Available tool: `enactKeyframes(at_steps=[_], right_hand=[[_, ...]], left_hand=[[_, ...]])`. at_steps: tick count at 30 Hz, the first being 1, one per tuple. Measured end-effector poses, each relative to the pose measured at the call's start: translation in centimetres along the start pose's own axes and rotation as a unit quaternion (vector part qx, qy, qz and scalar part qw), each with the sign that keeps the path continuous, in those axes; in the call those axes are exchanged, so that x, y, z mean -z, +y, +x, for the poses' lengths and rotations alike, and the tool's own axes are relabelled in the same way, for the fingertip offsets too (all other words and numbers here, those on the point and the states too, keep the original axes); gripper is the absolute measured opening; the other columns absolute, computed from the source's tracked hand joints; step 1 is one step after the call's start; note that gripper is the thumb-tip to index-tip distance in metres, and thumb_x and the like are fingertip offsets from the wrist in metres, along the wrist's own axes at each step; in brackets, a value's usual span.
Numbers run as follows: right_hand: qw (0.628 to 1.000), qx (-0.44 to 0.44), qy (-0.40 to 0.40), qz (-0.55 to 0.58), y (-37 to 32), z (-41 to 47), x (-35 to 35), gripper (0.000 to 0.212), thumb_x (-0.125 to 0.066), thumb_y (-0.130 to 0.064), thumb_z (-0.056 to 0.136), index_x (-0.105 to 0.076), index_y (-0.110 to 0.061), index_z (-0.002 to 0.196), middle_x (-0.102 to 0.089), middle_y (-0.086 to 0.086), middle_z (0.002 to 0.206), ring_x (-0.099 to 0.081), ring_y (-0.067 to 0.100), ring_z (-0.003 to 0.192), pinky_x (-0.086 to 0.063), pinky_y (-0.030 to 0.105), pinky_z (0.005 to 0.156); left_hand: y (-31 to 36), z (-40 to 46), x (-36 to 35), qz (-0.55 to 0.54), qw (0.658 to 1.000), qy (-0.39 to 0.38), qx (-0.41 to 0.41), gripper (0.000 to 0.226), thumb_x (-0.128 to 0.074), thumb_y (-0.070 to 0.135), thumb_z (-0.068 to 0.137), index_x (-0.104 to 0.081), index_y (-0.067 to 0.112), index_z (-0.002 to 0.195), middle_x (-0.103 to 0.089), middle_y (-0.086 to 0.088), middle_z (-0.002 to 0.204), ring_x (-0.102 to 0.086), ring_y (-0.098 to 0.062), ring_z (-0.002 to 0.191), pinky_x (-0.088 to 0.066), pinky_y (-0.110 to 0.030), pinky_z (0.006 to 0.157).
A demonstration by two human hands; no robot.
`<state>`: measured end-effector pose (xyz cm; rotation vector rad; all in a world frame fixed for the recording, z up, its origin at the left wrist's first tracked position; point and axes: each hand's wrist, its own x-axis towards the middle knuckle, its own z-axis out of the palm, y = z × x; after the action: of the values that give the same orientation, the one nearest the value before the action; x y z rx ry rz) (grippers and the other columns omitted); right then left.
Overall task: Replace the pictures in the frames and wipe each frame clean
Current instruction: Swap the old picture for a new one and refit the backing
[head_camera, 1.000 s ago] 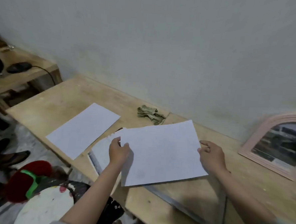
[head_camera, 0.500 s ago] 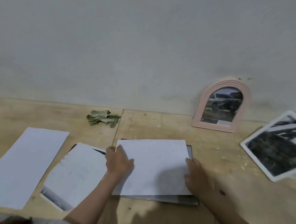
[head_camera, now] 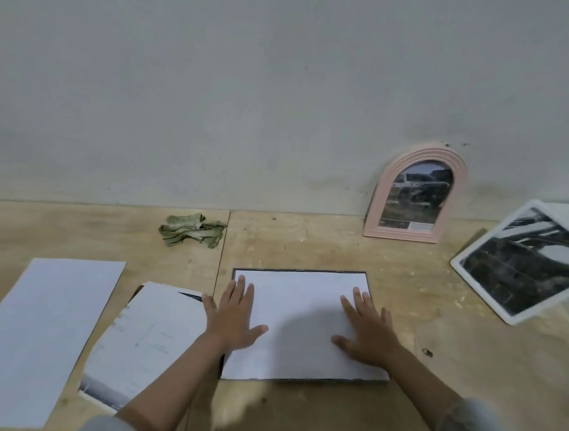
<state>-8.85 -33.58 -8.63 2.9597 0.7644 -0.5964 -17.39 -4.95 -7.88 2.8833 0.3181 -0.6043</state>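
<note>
- a white sheet (head_camera: 298,322) is laid flat inside a dark frame (head_camera: 306,270) near the front edge of the worktop (head_camera: 325,241).
- the left hand (head_camera: 233,315) is pressed flat, fingers straight, on the sheet's left edge.
- the right hand (head_camera: 367,330) is spread flat on its right side.
- half a second earlier the sheet was pinched at both edges and sat skewed; now it is squared in the frame.

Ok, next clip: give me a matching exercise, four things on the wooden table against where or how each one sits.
Things:
1. pink arched picture frame
2. crumpled green cloth
3. white square-framed picture
4. white paper sheet on the dark frame

Places:
A. under both flat hands
B. far right, tilted
C. upright against the wall
D. by the wall, left of the table seam

Pairs: 1-C, 2-D, 3-B, 4-A
</note>
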Motion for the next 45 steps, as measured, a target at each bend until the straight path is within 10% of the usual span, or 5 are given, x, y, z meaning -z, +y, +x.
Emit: enactKeyframes(at_steps=[14, 20, 28, 39, 45], right_hand=[[0.992, -0.011, 0.074, 0.106, 1.5, -4.6, -1.2, 0.083, -0.013, -0.069, 0.088, -0.02, -0.014, 0.148, -0.02, 0.018, 0.154, -0.02, 0.036, 0.142, -0.022, 0.06, 0.107], [0.98, -0.108, 0.108, 0.124, 8.1, -11.1, -2.5, 0.063, -0.027, -0.053, 0.088, -0.036, -0.014, 0.137, -0.038, 0.02, 0.145, -0.041, 0.036, 0.131, -0.039, 0.055, 0.099], [0.932, -0.291, 0.15, 0.152, 22.0, -18.1, -4.0, 0.059, -0.037, -0.041, 0.067, -0.054, -0.009, 0.113, -0.056, 0.02, 0.11, -0.058, 0.037, 0.088, -0.048, 0.045, 0.076], [0.876, -0.37, 0.14, 0.275, 27.5, -20.0, -4.1, 0.052, -0.055, -0.042, 0.082, -0.043, -0.01, 0.121, -0.045, 0.018, 0.12, -0.043, 0.034, 0.108, -0.039, 0.037, 0.088], [0.807, -0.419, 0.174, 0.378, 29.4, -19.9, -2.7, 0.059, -0.061, -0.052, 0.08, -0.049, -0.006, 0.115, -0.049, 0.021, 0.116, -0.049, 0.038, 0.105, -0.044, 0.038, 0.083]], left_hand=[[6.3, -2.0, -1.7, -0.186, 0.967, 0.159, -0.075, 0.093, -0.022, 0.076, 0.076, -0.034, 0.016, 0.147, -0.017, -0.002, 0.158, -0.021, -0.029, 0.145, -0.013, -0.053, 0.114], [17.9, -3.1, -3.7, -0.234, 0.947, 0.147, -0.164, 0.06, -0.056, 0.043, 0.083, -0.056, 0.006, 0.13, -0.054, -0.012, 0.138, -0.05, -0.031, 0.128, -0.032, -0.033, 0.107], [32.0, -5.3, -4.2, -0.301, 0.949, 0.055, -0.083, 0.041, -0.059, 0.04, 0.083, -0.056, 0.013, 0.113, -0.059, -0.008, 0.116, -0.058, -0.026, 0.102, -0.051, -0.039, 0.089], [37.4, -5.0, -5.1, -0.338, 0.939, 0.027, 0.053, 0.078, -0.066, 0.055, 0.07, -0.046, 0.01, 0.13, -0.049, -0.016, 0.126, -0.052, -0.036, 0.115, -0.044, -0.039, 0.096], [36.6, -3.3, -6.0, -0.442, 0.885, 0.024, 0.144, 0.067, -0.062, 0.055, 0.058, -0.062, -0.002, 0.094, -0.065, -0.026, 0.095, -0.062, -0.038, 0.085, -0.045, -0.034, 0.066]])
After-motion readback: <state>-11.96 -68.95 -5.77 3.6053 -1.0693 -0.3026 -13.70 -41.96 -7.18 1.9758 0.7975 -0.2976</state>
